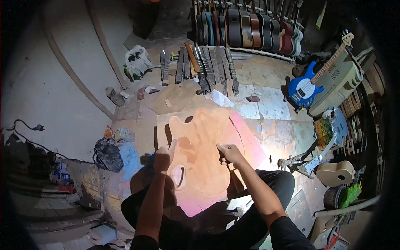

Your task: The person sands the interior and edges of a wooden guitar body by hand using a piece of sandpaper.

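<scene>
A bare wooden electric guitar body (204, 162), pale tan with darker patches, lies face up in front of me above my lap. My left hand (166, 155) grips its left edge, the thumb along the rim. At the opposite edge my right hand (231, 154) is closed on the wood, thumb on top and fingers curled beneath, partly hidden. Under the body a pink board (250, 143) shows at the right and the near end. Near the body's lower left, a pale rounded area (178, 177) has a dark slot; I cannot tell whether it is a cutout or a separate piece.
Several guitar necks (204, 64) lie in a row on the floor ahead, before a rack of guitars (246, 31). A blue bass guitar (305, 89) leans at the right, above an acoustic guitar body (335, 173). A black plastic bag (107, 154) sits by the left wall.
</scene>
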The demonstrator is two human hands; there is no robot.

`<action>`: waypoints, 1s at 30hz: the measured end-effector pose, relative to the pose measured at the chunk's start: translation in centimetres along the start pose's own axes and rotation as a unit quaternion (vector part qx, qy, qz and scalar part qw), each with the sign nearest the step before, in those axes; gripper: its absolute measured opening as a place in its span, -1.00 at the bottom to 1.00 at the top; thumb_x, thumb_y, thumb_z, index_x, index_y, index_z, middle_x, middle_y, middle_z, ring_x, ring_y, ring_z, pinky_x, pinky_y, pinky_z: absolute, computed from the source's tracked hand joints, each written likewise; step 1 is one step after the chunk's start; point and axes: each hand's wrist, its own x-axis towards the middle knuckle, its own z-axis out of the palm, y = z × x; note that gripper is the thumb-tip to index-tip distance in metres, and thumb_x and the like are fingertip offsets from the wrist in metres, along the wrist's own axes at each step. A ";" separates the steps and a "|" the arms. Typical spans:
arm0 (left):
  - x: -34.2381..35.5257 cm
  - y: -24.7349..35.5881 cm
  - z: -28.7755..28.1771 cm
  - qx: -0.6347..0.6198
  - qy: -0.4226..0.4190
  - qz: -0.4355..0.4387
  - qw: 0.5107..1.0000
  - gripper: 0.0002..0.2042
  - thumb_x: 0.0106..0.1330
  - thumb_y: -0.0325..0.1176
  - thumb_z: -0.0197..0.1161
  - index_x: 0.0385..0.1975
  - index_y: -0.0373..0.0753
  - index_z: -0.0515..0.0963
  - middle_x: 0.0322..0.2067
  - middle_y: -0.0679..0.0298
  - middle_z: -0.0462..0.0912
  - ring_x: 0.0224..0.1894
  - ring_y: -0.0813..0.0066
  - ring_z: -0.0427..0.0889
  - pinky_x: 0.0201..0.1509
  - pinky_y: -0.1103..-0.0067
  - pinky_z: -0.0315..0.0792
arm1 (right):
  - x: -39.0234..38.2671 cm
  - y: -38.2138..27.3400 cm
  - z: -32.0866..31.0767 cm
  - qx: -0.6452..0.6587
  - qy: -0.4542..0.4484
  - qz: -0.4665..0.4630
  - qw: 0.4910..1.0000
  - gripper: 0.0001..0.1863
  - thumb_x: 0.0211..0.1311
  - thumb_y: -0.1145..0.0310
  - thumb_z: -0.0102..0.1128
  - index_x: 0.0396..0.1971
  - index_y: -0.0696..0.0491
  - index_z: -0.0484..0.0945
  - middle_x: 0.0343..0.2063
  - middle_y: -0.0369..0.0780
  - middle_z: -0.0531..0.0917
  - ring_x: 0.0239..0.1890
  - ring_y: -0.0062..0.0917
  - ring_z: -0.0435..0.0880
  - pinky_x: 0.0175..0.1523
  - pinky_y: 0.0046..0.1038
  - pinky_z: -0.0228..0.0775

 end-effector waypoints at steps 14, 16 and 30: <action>-1.4 1.2 5.0 0.016 -0.121 -0.143 0.982 -0.29 0.39 0.42 0.20 -0.34 -0.27 0.78 -0.37 -0.10 0.78 -0.28 -0.11 0.82 -0.26 0.19 0.65 | 1.6 5.2 -6.2 0.043 0.001 0.026 0.999 -0.59 0.61 0.23 0.16 0.15 0.29 0.64 -0.18 -0.07 0.78 -0.49 -0.37 0.74 -0.26 -0.33 0.78; -2.1 1.5 3.9 0.008 -0.121 -0.155 0.981 -0.32 0.38 0.38 0.25 -0.34 -0.28 0.77 -0.37 -0.08 0.79 -0.27 -0.09 0.82 -0.27 0.20 0.65 | -1.5 1.2 -6.1 0.029 0.033 0.022 0.999 -0.63 0.55 0.26 0.14 0.10 0.22 0.68 -0.20 -0.14 0.77 -0.42 -0.44 0.73 -0.23 -0.38 0.73; -5.8 15.1 -5.6 -0.396 -0.222 -0.106 0.884 -0.75 0.42 -0.25 0.40 -0.27 -0.34 0.62 -0.51 0.18 0.61 -0.41 0.46 0.55 -0.25 0.46 0.47 | -10.3 8.1 0.9 -0.004 -0.165 -0.053 0.985 -0.70 0.53 0.30 0.28 0.10 0.16 0.63 -0.22 -0.24 0.82 -0.29 -0.65 0.72 -0.15 -0.54 0.59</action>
